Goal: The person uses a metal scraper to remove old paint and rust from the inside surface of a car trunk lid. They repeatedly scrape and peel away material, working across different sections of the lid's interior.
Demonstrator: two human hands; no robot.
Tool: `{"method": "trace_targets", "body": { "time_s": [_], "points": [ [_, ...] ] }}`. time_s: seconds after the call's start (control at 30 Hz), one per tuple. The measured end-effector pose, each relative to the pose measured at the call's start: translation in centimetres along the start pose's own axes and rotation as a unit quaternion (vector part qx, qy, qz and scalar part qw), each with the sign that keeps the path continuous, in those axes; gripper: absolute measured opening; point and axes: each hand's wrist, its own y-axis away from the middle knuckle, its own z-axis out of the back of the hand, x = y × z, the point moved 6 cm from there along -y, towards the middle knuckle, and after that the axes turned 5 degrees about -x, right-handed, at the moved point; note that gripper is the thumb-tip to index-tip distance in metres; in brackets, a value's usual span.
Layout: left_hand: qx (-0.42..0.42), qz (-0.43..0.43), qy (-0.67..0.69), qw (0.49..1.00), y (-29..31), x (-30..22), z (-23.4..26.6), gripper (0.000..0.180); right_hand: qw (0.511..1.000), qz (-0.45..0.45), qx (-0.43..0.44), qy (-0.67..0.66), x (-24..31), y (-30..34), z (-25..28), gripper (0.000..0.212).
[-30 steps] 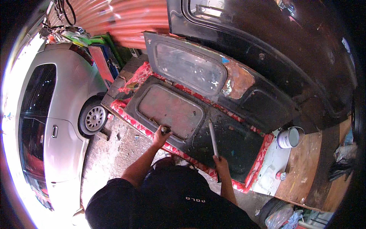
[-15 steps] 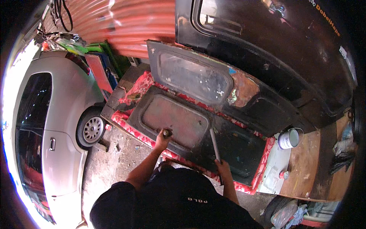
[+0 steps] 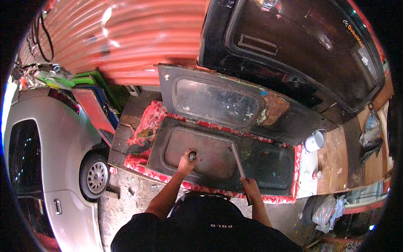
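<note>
A dark metal vehicle panel (image 3: 268,161) lies flat on red-and-white patterned cloth (image 3: 277,199). Its left part carries a reddish-grey, rounded rectangular recess (image 3: 210,145). Over this recess, my left hand (image 3: 187,164) is closed round a short, dark, rounded object (image 3: 192,156), whose kind I cannot make out. My right hand (image 3: 250,187) grips the dark handle of a long tool with a pale metal shaft (image 3: 239,161). The shaft slants up and left, and its far end reaches the recess's right side. Whether that end touches the panel is unclear.
Behind the panel leans a second grey panel (image 3: 168,98) with a worn brown patch. A large black vehicle door with glass (image 3: 218,54) stands beyond. To the right are a white paint bucket (image 3: 314,142) and a small tin (image 3: 316,174). A silver car (image 3: 63,155) is on the left.
The view has shifted, so the panels sit differently in it. My left hand has moved farther over the recess with its object. My right hand keeps hold of the long tool.
</note>
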Motion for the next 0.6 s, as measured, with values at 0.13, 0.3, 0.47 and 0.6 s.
{"method": "trace_targets", "body": {
  "time_s": [0.13, 0.3, 0.47, 0.6],
  "points": [
    [0.103, -0.102, -0.059, 0.988, -7.0, -7.7, -1.7, 0.037, 0.995, -0.036, -0.042, -0.077, 1.8, 2.1, -0.7, 0.038],
    [0.167, -0.429, -0.128, 0.878, -15.7, -18.2, -6.3, 0.040, 0.992, -0.044, -0.064, -0.101, 2.9, 3.3, -0.8, 0.035],
    [0.256, -0.543, -0.198, 0.775, -20.4, -23.1, -11.5, 0.041, 0.986, -0.060, -0.069, -0.139, 3.7, 4.5, 0.1, 0.033],
    [0.303, -0.574, -0.219, 0.729, -21.6, -23.0, -13.9, 0.036, 0.983, -0.078, -0.066, -0.151, 2.8, 4.0, 0.9, 0.030]
  ]
}}
